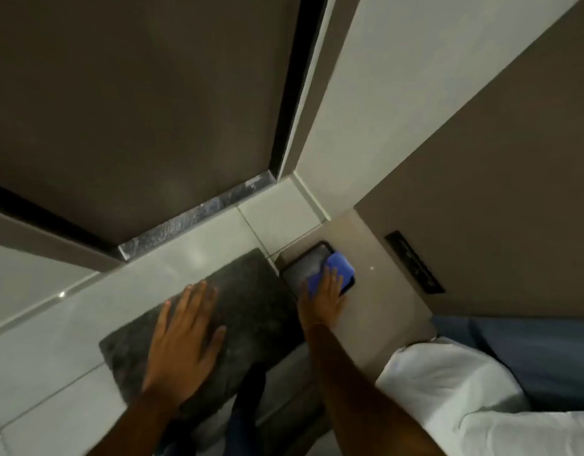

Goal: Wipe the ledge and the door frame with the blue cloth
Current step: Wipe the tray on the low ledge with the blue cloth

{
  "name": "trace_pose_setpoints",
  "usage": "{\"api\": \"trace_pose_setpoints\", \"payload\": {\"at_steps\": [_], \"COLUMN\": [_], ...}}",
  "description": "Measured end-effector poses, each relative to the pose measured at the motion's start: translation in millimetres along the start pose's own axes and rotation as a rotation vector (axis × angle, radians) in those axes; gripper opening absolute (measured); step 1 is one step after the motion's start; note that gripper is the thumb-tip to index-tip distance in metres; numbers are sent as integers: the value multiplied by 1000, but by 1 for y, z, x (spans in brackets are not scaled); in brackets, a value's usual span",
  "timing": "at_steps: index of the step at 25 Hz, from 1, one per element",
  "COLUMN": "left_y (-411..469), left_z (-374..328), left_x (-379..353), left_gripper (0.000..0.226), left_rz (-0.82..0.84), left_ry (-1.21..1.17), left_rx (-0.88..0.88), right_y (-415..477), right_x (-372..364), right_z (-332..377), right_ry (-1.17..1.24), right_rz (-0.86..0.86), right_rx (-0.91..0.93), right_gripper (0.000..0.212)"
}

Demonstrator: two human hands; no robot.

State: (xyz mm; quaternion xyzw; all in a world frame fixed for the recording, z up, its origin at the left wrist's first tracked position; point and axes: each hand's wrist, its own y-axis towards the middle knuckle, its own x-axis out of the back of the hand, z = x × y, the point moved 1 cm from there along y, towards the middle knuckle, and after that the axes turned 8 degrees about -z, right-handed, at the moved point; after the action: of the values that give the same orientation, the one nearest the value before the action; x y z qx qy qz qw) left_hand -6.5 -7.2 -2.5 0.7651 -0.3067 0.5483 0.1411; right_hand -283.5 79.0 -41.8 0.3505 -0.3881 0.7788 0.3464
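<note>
My right hand (323, 296) presses the blue cloth (338, 269) flat onto a small dark glossy panel (304, 268) set in a pale ledge (376, 291) beside the bed. The cloth covers the panel's right half. My left hand (185, 343) hovers with fingers spread, holding nothing, over a dark grey floor mat (251, 291). The pale door frame (343, 103) rises from the floor corner just beyond the ledge, next to a brown door (136, 93) with a black edge.
A black switch strip (414, 261) sits on the brown wall to the right of the ledge. A white pillow (448, 380) and blue bedding (531, 350) lie at the lower right. Pale floor tiles (53, 357) surround the mat; a metal threshold (198, 215) runs under the door.
</note>
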Motion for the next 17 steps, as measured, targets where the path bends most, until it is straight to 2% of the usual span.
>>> {"api": "trace_pose_setpoints", "payload": {"at_steps": [1, 3, 6, 13, 15, 17], "left_y": [-6, -20, -48, -82, -89, -91], "left_z": [1, 9, 34, 88, 99, 106], "left_x": [-23, -60, -105, -146, -150, -152], "left_gripper": [82, 76, 73, 72, 71, 70], "left_rz": [51, 40, 61, 146, 144, 120], "left_ry": [7, 6, 11, 77, 73, 89], "left_rx": [7, 21, 67, 158, 183, 174], "right_y": [19, 53, 103, 191, 201, 206], "right_x": [-13, -38, -78, -142, -152, -152], "right_z": [-18, -50, -81, -131, -146, -156], "right_ry": [20, -35, -39, -99, -167, -121], "right_rz": [-19, -52, -9, -55, -113, -148], "right_rx": [-63, -152, -197, -323, -336, -313], "right_gripper": [73, 74, 76, 75, 70, 52]}}
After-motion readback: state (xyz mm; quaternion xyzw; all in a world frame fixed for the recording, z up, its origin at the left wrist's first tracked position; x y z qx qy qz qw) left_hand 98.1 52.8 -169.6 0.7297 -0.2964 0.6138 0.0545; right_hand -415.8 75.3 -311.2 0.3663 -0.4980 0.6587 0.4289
